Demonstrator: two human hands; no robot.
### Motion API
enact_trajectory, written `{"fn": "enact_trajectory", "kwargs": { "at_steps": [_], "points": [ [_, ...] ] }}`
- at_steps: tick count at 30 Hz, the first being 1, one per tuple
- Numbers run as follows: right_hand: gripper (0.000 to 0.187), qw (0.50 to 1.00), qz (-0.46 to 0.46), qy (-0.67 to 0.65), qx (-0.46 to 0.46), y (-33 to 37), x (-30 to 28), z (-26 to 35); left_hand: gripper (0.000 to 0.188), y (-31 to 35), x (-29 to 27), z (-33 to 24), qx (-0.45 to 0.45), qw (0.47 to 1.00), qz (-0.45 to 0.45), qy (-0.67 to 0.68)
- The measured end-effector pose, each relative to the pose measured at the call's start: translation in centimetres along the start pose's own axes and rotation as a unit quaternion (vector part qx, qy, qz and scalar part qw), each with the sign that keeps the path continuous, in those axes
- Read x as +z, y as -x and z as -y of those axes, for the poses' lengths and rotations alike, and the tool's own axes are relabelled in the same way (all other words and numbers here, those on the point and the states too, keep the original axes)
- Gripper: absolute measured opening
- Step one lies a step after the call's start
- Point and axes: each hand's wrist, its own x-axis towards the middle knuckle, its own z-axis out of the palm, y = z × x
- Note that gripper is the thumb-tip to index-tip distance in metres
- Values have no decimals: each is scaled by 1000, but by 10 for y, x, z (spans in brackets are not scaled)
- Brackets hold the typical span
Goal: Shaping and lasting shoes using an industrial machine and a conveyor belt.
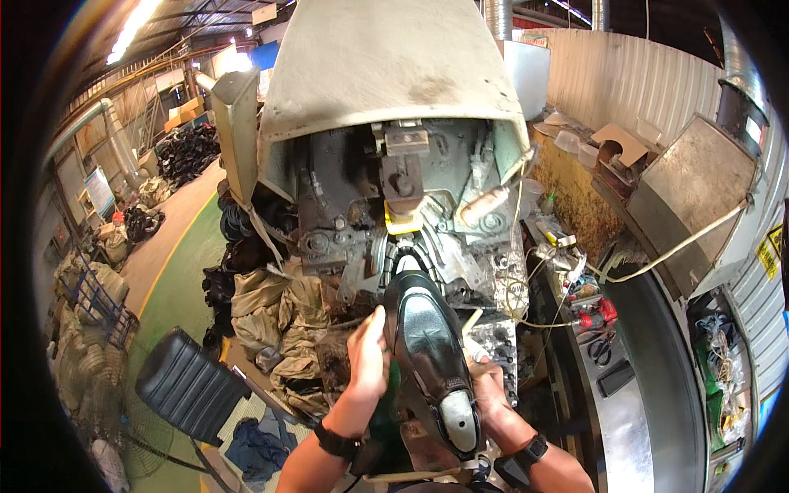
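Observation:
A black shoe upper (423, 329) stretched over a shoe last lies lengthwise in front of me. Its far end sits against the metal jaws of a machine (403, 189). At its near end shows the light grey top of the last (459, 417), with a small dark hole. My left hand (368, 353) is upright along the left side, fingers straight and their tips close to the leather; whether they touch I cannot tell. On the right, my right hand (491, 384) grips the upper near the last's top, its fingers partly hidden. A thin pale stick-like thing (472, 322) shows just beyond that hand.
A large pale hood (394, 62) overhangs the machine. Crumpled tan cloth (279, 316) and a black chair (189, 384) stand to the left. To the right are a dark conveyor belt (657, 378), a red-handled tool (598, 315), loose cables and a metal box (694, 193).

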Motion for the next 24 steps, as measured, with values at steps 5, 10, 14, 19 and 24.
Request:
{"fn": "enact_trajectory", "kwargs": {
  "at_steps": [5, 10, 14, 19, 24],
  "points": [
    [19, 999, 13, -38, -35, -43, 35, -2, 36, 28, 20, -17, -193, 972, 49, 125],
    [18, 998, -8, -44, -36, -76, 55, -12, 33, -30, -6, 35, -150, 970, -23, 192],
    [22, 997, -31, -36, -54, -107, 46, -23, 30, -55, -11, 52, -146, 972, -60, 175],
    [28, 994, -82, -63, -26, -128, 45, -30, 32, -82, -22, 64, -176, 958, -40, 225],
    [28, 993, -72, -98, -7, -135, 42, -32, 32, -77, -11, 55, -176, 956, -56, 229]
  ]
}}
